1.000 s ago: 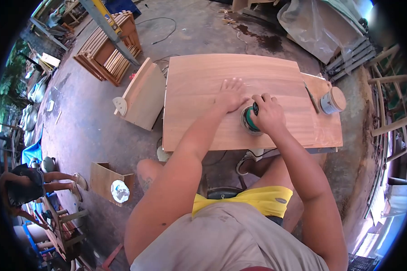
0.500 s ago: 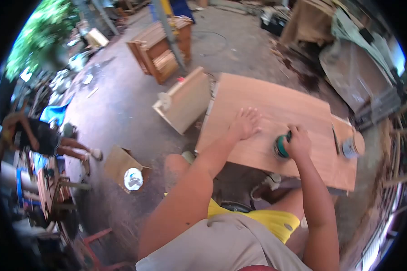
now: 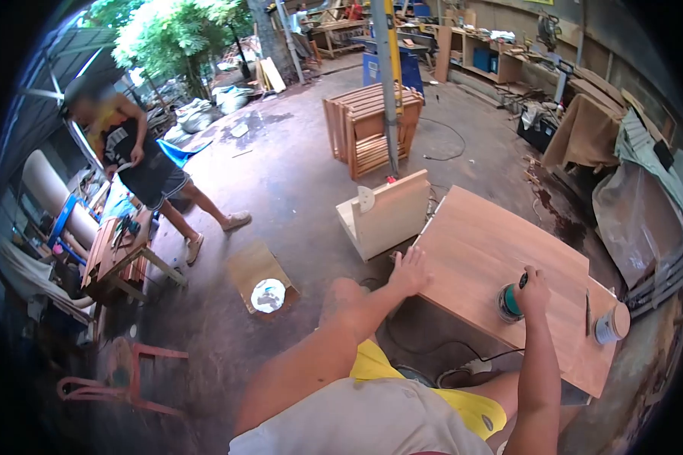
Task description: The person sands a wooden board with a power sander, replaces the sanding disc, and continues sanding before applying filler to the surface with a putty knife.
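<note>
A flat wooden panel (image 3: 501, 243) lies in front of me, slightly angled. My right hand (image 3: 536, 290) is wrapped round the black top of a green electric sander (image 3: 511, 302), which rests on the panel near its front edge. A dark cord (image 3: 463, 345) runs below the panel's near side. At the panel's left edge, my left hand (image 3: 411, 271) lies flat with fingers spread, touching the wood and holding nothing. Right of the panel, a lidded tub (image 3: 612, 324) stands on another wooden piece beside a thin dark strip (image 3: 588, 312).
A pale wooden box-like piece (image 3: 387, 216) stands beyond the panel's left edge. Slatted wooden frames (image 3: 373, 125) lean by a post. On the left are a person (image 3: 140, 152) at a workbench (image 3: 121, 262), cardboard (image 3: 254, 265) with a shiny round item, and a red chair (image 3: 133, 371).
My view has tilted up. My left hand has moved from the panel's middle to its left edge. My right hand still grips the sander near the front edge.
</note>
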Demonstrator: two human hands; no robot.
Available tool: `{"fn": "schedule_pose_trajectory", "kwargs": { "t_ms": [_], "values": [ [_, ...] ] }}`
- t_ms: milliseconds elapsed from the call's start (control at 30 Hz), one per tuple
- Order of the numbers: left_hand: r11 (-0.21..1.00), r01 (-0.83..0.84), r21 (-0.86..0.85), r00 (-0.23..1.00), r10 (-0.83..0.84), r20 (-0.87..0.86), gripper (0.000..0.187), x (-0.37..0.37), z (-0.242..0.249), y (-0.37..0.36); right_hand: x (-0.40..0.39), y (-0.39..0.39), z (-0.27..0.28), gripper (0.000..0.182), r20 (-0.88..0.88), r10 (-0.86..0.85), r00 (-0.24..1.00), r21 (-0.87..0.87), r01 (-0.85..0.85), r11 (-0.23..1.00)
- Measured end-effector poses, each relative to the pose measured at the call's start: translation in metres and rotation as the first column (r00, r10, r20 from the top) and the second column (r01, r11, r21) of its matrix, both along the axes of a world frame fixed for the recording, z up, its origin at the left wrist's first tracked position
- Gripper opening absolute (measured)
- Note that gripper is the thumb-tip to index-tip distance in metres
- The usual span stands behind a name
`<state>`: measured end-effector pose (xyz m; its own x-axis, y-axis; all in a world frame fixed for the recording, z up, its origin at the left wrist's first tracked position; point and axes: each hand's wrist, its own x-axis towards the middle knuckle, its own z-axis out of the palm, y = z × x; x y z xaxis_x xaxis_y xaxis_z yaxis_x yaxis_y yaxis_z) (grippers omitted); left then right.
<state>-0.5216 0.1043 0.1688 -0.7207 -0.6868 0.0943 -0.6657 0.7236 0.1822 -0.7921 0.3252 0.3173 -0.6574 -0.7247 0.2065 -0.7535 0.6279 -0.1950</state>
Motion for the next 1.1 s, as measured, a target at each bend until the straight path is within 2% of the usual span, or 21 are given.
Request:
{"fn": "schedule_pose_trajectory", "kwargs": {
  "t_ms": [133, 200, 233, 267, 333, 400, 500, 567, 800, 867, 1100],
  "values": [
    [0.993, -0.049, 0.107, 0.997, 0.042, 0.064, 0.091, 0.012, 0.016, 0.047, 0.003, 0.003, 0.000, 0.051, 0.015, -0.026, 1.000, 0.010, 0.026, 1.000],
    [0.981, 0.043, 0.188, 0.998, -0.050, 0.032, 0.093, 0.027, 0.023, 0.064, 0.001, 0.003, -0.002, 0.052, 0.005, -0.015, 1.000, 0.002, 0.015, 1.000],
    [0.982, 0.070, 0.175, 0.996, -0.079, 0.042, 0.093, 0.034, 0.023, 0.068, 0.000, 0.002, -0.005, 0.052, -0.001, -0.028, 1.000, -0.003, 0.028, 1.000],
    [0.984, 0.038, 0.174, 0.998, -0.046, 0.043, 0.093, 0.040, 0.025, 0.070, -0.002, 0.002, -0.007, 0.052, 0.000, 0.005, 1.000, -0.004, -0.005, 1.000],
    [0.956, 0.087, 0.280, 0.996, -0.092, 0.003, 0.090, 0.050, 0.031, 0.073, -0.003, 0.002, -0.007, 0.053, -0.019, -0.002, 1.000, -0.001, 0.002, 1.000],
    [0.966, 0.072, 0.250, 0.997, -0.075, 0.000, 0.084, 0.054, 0.038, 0.072, 0.000, 0.002, -0.004, 0.054, -0.013, 0.002, 1.000, 0.006, -0.002, 1.000],
    [0.945, 0.056, 0.321, 0.994, -0.082, 0.067, 0.074, 0.054, 0.050, 0.064, -0.001, 0.004, -0.006, 0.056, -0.027, -0.010, 1.000, 0.006, 0.010, 1.000],
    [0.910, 0.074, 0.407, 0.997, -0.075, -0.015, 0.063, 0.059, 0.052, 0.060, -0.003, 0.005, -0.007, 0.057, -0.045, -0.008, 0.999, -0.003, 0.008, 1.000],
    [0.915, 0.092, 0.393, 0.996, -0.089, -0.026, 0.057, 0.063, 0.058, 0.063, -0.001, 0.004, -0.006, 0.057, -0.039, -0.010, 0.999, -0.001, 0.010, 1.000],
    [0.951, 0.077, 0.298, 0.996, -0.084, 0.011, 0.057, 0.061, 0.059, 0.067, -0.002, 0.002, -0.009, 0.057, -0.044, -0.013, 0.999, -0.005, 0.013, 1.000],
    [0.935, 0.067, 0.348, 0.997, -0.072, 0.002, 0.058, 0.058, 0.060, 0.060, 0.000, 0.000, -0.004, 0.054, -0.042, -0.017, 0.999, 0.019, 0.018, 1.000]
  ]
}}
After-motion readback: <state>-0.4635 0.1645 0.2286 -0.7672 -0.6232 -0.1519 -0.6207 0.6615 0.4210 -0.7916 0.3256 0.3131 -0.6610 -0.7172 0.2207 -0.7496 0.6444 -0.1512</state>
